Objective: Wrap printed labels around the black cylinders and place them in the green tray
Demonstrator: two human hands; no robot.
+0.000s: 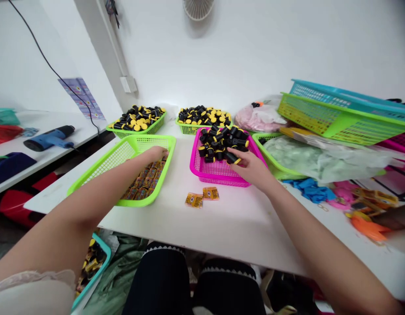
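My left hand (156, 153) reaches over the far right corner of a lime green basket (171, 151), its fingers curled and mostly hidden. Rows of small cylinders in printed orange-brown wrap (148, 179) lie in that basket, just below the hand. At the right, my right hand (250, 165) is closed on a black cylinder with a yellow end (233, 157), at the near side of the heap in a magenta basket (218, 178). The heap holds many similar black-and-yellow cylinders (218, 142). Two orange printed pieces (194, 200) lie on the white table (218, 227) between the baskets.
Two green baskets of black-and-yellow cylinders (138, 120) stand against the wall. Stacked baskets (340, 109), plastic bags (304, 153) and coloured pieces (309, 190) crowd the right. A blue heat gun (51, 138) rests on the left table. A turquoise basket (105, 249) sits below.
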